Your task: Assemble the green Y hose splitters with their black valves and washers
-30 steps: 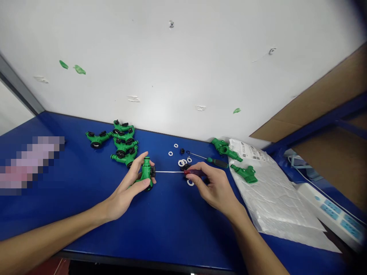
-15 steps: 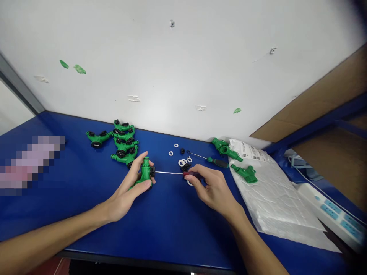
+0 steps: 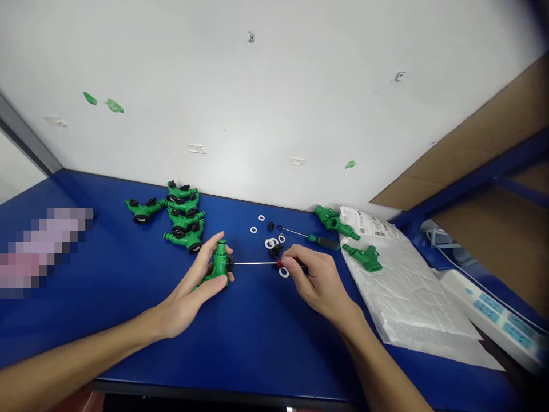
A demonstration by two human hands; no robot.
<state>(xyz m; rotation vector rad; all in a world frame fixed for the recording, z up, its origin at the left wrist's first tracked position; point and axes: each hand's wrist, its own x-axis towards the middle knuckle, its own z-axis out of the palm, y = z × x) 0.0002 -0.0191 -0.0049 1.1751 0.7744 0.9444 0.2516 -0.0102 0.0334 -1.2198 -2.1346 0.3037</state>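
Near the middle of the blue table (image 3: 257,355), my left hand (image 3: 195,294) is closed around a green connector (image 3: 219,260) with a black knob (image 3: 230,264) on its right side. My right hand (image 3: 315,277) grips the dark red handle of a screwdriver (image 3: 255,263). The metal shaft lies level, and its tip meets the black knob. White rings (image 3: 271,243) and small black parts (image 3: 277,250) lie just behind my right hand. One more white ring (image 3: 283,272) shows beside its fingertips.
Several green connectors with black knobs (image 3: 184,220) stand at the back left. A green-handled hook tool (image 3: 323,242) lies behind my right hand. Green connectors without knobs (image 3: 364,257) rest by a white plastic package (image 3: 403,297). A power strip (image 3: 493,315) is at the far right.
The view has shifted slightly. My right fingers have moved a little along the handle, and the white ring beside them shows more. Both hands keep their holds.
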